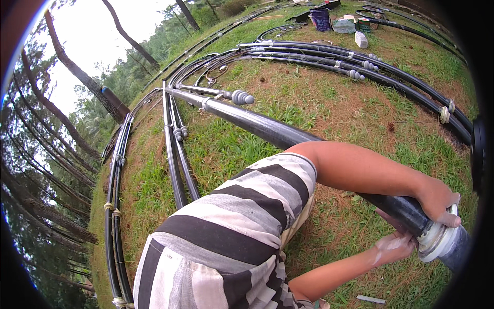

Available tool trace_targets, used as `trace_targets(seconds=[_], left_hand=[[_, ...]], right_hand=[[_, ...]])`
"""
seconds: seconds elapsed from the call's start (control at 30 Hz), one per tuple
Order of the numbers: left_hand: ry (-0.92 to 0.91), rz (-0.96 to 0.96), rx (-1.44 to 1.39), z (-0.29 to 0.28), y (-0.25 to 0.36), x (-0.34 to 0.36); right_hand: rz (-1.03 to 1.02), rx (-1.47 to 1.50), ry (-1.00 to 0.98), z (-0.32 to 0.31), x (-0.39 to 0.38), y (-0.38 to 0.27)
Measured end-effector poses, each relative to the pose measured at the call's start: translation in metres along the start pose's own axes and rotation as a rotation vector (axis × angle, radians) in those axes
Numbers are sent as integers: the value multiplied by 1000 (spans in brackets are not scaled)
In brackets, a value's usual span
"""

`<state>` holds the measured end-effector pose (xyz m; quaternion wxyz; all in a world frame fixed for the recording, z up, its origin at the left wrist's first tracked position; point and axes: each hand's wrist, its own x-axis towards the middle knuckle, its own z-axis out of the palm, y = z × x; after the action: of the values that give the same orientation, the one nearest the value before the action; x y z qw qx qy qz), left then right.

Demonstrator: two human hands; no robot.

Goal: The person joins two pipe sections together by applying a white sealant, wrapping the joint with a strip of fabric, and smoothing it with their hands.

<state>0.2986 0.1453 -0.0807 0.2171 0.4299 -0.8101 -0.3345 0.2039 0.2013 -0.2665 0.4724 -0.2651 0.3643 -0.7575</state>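
A thick black pipe (267,126) runs slantwise from the upper middle to the lower right. Near its right end a whitish band (440,241) encircles it, uneven and wet-looking. My left hand (437,201) reaches over the pipe from above, its fingers closed on the band's upper edge. From below, my right hand (395,247), smeared with white, curls against the pipe's underside just beside the band. Some of its fingers are hidden behind the pipe. My left sleeve, striped black, white and grey, covers much of the lower middle.
More black pipes (329,61) with grey ribbed end fittings lie in the grass, at the left too. Farther back stand a purple bucket (321,19), a green tin (364,23) and a white block (361,39). A small pale strip (371,299) lies nearby. Trees (85,74) line the left.
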Motion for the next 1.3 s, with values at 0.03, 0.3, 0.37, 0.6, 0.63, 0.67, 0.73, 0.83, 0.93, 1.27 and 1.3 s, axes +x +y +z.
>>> trace_targets(seconds=[0.03,0.3,0.37,0.6,0.63,0.67,0.73,0.83,0.93,1.27,1.3], left_hand=[[0,-34,-10,0,1,-1],[6,-19,-5,-2,5,4],[18,-15,-2,3,-4,-1],[-45,-45,-38,-4,-3,0],[-60,-68,-26,-4,-4,-2],[-23,-38,4,3,-13,8],[-18,-27,5,4,-22,11],[-43,-19,-37,4,-17,16],[-67,-54,-17,3,-23,15],[-86,-22,-17,2,-20,15],[-40,-17,-8,4,-17,14]], right_hand=[[7,-10,6,-14,-3,4],[121,140,-142,-34,14,9],[25,42,-13,-7,-14,-9],[-64,68,90,-7,-2,13],[-95,70,68,-9,-1,17],[-167,54,156,10,-15,4],[-167,-24,201,19,-16,7],[-209,63,10,-17,17,30],[-178,9,110,0,-7,19],[-165,22,149,8,-26,4],[-151,16,139,9,-19,4]])
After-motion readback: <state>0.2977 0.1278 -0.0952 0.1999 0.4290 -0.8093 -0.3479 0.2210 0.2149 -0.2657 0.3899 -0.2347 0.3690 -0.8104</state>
